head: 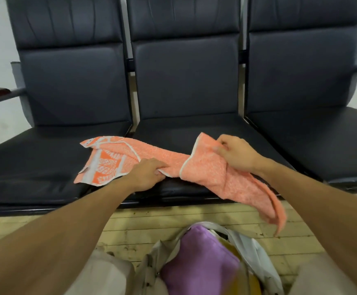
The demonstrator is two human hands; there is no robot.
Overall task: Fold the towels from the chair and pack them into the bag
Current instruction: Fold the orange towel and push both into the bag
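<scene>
Orange towel (169,165) lies crumpled across the middle seat (186,133) of the chair row, its right end spilling over the near edge toward the floor (130,228). My left hand (149,172) pinches the near hem at the towel's middle, fingers closed on the cloth. My right hand (235,154) has a corner lifted off the seat, thumb and fingers gripping the white-edged border. No clean fold shows yet; I judge this towel is only being straightened for its first fold. The bag (245,248) sits open on the floor, near, between my knees, with a purple towel (196,258) already packed on top and something yellow (235,248) showing beside it, too hidden to name. So part of the packing looks done. I see no other loose towel on the seats; this one looks like the last, still to fold and pack.
</scene>
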